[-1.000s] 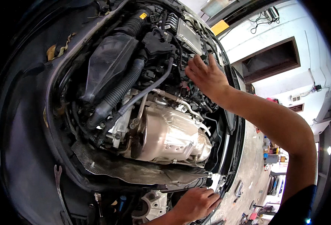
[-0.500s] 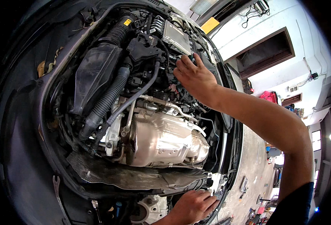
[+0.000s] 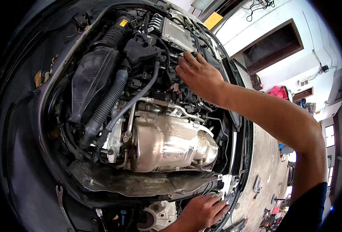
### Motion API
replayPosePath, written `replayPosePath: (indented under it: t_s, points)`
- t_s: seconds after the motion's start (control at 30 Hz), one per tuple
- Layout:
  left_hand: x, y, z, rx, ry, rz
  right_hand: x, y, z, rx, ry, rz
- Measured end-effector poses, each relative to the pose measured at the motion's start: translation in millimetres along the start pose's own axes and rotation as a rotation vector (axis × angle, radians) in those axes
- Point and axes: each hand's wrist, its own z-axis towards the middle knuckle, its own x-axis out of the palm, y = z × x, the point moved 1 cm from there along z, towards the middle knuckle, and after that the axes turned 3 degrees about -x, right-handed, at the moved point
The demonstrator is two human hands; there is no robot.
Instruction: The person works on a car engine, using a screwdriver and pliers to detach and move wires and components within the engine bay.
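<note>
My right hand (image 3: 200,75) reaches across the engine bay, beside a flat silver module (image 3: 177,34). Its fingers are bent around a small dark part, mostly hidden beneath them. My left hand (image 3: 202,212) rests low at the bay's edge, next to a grey-white cast metal housing (image 3: 161,214). The fingers there are curled over something they cover. Between the hands lies the engine, with a large shiny metal heat-shielded canister (image 3: 163,145). Dark wiring and connectors (image 3: 174,89) run close below my right hand.
A black air box (image 3: 91,83) and ribbed hose (image 3: 107,108) stand at left, with a thin grey hose (image 3: 142,96) beside them. An open-ended wrench (image 3: 61,203) lies on the dark fender cover at lower left. A crumpled heat shield (image 3: 140,181) crosses below the canister.
The whole view has shifted slightly. My right hand remains beside the silver module, its fingers a little more bent. My left hand stays at the edge.
</note>
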Motion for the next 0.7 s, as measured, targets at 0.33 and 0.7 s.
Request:
replayPosePath:
  t_s: [0.33, 0.7]
  points:
    - [-1.9, -4.4, -0.7, -0.029, 0.028, 0.007, -14.0, 17.1, -10.4, 0.111, 0.149, 0.061]
    - [6.7, 2.1, -2.0, 0.011, 0.063, 0.035, -9.3, 29.0, -17.7, 0.281, 0.018, 0.231]
